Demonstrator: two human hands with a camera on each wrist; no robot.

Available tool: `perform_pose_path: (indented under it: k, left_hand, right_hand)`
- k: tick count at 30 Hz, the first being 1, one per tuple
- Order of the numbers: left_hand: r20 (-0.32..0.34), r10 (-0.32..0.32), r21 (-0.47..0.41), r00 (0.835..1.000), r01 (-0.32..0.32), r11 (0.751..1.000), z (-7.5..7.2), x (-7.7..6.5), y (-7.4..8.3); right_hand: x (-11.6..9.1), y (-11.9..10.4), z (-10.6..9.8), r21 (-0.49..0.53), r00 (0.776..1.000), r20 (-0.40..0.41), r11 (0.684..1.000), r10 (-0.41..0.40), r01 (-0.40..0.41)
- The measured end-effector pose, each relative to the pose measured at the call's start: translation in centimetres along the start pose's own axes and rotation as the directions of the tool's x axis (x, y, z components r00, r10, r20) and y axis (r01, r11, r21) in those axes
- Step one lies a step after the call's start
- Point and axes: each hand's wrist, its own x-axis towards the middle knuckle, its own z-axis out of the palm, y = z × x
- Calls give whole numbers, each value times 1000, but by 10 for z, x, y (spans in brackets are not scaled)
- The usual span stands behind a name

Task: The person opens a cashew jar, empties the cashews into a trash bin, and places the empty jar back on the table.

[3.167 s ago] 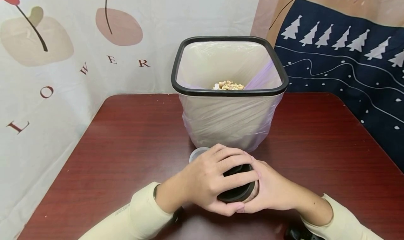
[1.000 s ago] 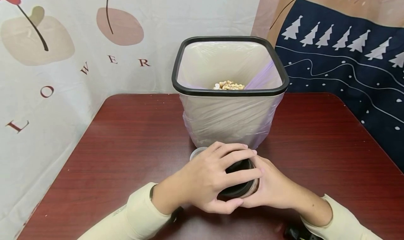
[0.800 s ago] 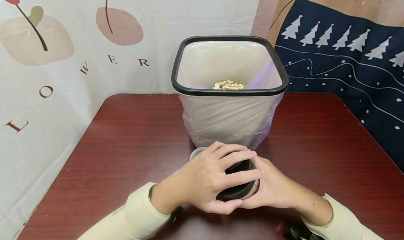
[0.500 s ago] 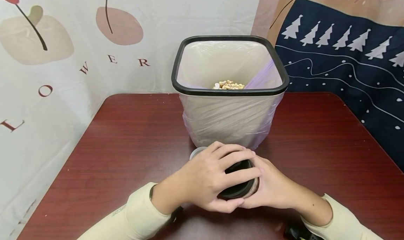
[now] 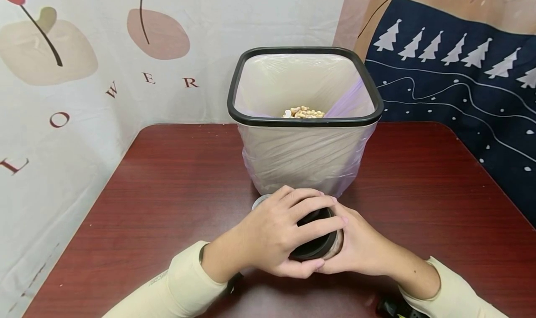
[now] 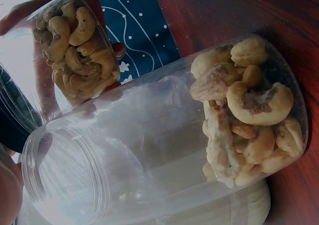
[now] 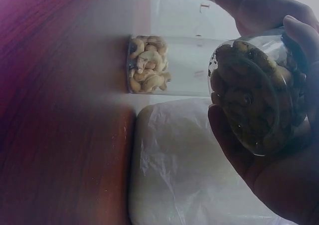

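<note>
Shifted slightly forward, the cashew jar (image 7: 256, 95) is gripped by the right hand (image 5: 360, 243), its lid (image 5: 315, 251) by the left hand (image 5: 276, 234).

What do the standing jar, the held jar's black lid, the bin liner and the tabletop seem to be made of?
Standing jar: smooth, clear plastic or glass; cashews show through it.
Black lid: probably plastic, by its even black and faint sheen.
Bin liner: apparently thin, shiny plastic film, translucent and creased.
Tabletop: wood or imitation laminate, satin; reddish grain streaks and soft reflections show.
</note>
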Motion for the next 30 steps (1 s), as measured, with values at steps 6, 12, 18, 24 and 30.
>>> perform_pose_path:
  k: [6,12,18,24,30]
  left_hand:
    - [-4,-4,5,1000,4,1000,0,0,-1]
    - [-8,-8,17,1000,8,1000,0,0,-1]
    - [-7,-12,25,1000,12,1000,-1,0,-1]
    - [-17,-11,15,1000,12,1000,-3,0,-1]
    - [-45,1,11,999,0,1000,-5,0,-2]
  right_hand:
    - [0,-1,0,15,1000,7,1000,27,-27]
    - [1,1,0,-12,1000,-1,1000,-4,4]
    - [1,1,0,-18,1000,-3,1000,-15,15]
    - [2,0,-1,2,1000,-3,1000,-10,10]
    - [2,-1,-2,16,1000,-2,1000,1,-1]
